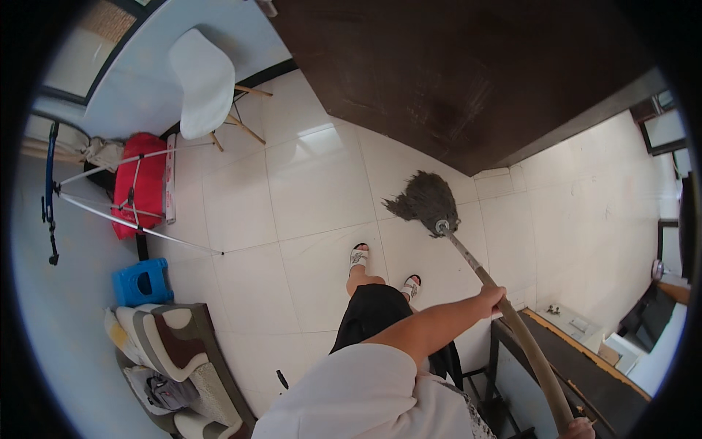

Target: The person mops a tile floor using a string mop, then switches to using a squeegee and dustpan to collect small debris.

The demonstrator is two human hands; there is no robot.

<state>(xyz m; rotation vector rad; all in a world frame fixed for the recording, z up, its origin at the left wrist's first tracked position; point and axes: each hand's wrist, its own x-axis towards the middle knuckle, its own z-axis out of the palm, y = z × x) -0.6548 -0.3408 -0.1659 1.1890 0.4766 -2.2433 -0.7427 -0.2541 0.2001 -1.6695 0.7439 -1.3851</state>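
Observation:
A mop with a dark grey string head rests on the pale tiled floor, just in front of the open brown door. Its long handle slants from the mop head down to the lower right. Partway along that handle, my left hand is closed around it, the arm reaching across my body. My right hand grips the handle near its upper end, partly cut off by the picture's bottom edge. My sandalled feet stand left of and below the mop head.
The brown door fills the top. At left are a white chair, a metal tripod, a red bag, a blue plastic stool and a sofa with a grey backpack. A dark-topped counter borders the right.

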